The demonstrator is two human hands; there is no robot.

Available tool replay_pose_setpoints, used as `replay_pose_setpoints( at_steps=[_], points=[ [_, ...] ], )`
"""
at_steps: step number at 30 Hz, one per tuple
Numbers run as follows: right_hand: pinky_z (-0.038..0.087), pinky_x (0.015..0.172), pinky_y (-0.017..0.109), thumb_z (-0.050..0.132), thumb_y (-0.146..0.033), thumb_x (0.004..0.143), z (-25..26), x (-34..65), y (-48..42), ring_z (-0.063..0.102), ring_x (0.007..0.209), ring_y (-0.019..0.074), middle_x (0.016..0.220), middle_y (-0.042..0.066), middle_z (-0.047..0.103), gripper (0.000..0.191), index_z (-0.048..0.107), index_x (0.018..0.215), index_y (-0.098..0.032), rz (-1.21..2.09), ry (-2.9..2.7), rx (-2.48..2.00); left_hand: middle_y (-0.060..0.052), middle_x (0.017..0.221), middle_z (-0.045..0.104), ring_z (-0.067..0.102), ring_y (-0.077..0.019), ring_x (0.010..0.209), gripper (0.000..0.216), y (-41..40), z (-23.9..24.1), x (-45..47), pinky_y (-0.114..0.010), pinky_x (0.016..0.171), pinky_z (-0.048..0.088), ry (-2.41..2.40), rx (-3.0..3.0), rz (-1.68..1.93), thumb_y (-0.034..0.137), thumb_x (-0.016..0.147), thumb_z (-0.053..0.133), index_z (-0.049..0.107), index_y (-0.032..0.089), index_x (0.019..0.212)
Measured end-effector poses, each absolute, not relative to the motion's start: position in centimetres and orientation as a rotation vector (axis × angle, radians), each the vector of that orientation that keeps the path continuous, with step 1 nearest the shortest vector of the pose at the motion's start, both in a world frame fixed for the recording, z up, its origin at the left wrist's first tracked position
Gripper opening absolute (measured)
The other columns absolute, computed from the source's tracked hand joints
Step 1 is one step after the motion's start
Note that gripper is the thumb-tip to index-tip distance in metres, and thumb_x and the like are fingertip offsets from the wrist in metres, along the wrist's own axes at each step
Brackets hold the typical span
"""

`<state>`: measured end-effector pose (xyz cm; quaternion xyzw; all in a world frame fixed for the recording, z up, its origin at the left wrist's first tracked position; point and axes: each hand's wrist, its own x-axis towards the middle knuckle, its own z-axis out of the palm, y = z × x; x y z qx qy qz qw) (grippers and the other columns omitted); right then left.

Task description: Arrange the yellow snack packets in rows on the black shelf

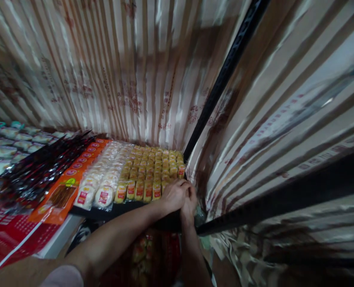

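A bare left hand (173, 195) and bare right hand (189, 199) are meeting at lower centre, fingers bent, any grip indiscernible, beside yellow, oblong, plastic-wrapped packs (148, 171); five unobscured front ones are pointing lengthwise up-frame.

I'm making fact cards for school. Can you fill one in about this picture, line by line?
Left hand: touching the right hand, near the yellow packets
Right hand: beside the left; held item, if any, unclear
Yellow packets: in rows
White round packets: left of the yellow ones
Orange packaging: between white and dark packets
Behind: striped sheeting
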<state>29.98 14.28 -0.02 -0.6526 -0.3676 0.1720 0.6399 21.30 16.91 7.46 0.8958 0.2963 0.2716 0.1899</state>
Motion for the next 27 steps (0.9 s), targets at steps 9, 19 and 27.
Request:
replay_pose_setpoints(
  at_steps=[9, 19, 27],
  points=[
    [0.044, 0.087, 0.037, 0.040, -0.036, 0.079, 0.9, 24.2, 5.4, 0.056, 0.092, 0.0200, 0.100, 0.011, 0.062, 0.039, 0.063, 0.102, -0.014, 0.280, -0.970, -1.712, -0.004, 0.105, 0.056, 0.054, -0.0134, 0.095, 0.028, 9.5, 4.9, 14.9, -0.025, 0.088, 0.045, 0.806, 2.366, 0.556, 0.018, 0.089, 0.034, 0.058, 0.019, 0.102],
    [0.046, 0.084, 0.036, 0.037, -0.026, 0.080, -3.1, 20.0, 1.3, 0.060, 0.098, 0.0208, 0.109, 0.011, 0.062, 0.040, 0.050, 0.116, -0.016, 0.677, -1.312, -1.914, -0.008, 0.116, 0.057, 0.054, -0.0166, 0.105, 0.037, 4.2, -3.1, 8.5, -0.032, 0.091, 0.044, 1.027, 1.934, 0.468, 0.012, 0.082, 0.041, 0.047, 0.020, 0.118],
    [0.048, 0.079, 0.037, 0.038, -0.031, 0.079, -7.2, 18.8, 0.1, 0.062, 0.090, 0.0236, 0.099, 0.014, 0.065, 0.032, 0.056, 0.099, -0.015, 0.601, -1.281, -2.037, -0.010, 0.124, 0.055, 0.052, -0.0164, 0.112, 0.042, 1.6, -7.6, 9.5, -0.032, 0.099, 0.039, 1.175, 1.619, 0.561, 0.012, 0.080, 0.041, 0.045, 0.017, 0.122]
  ],
)
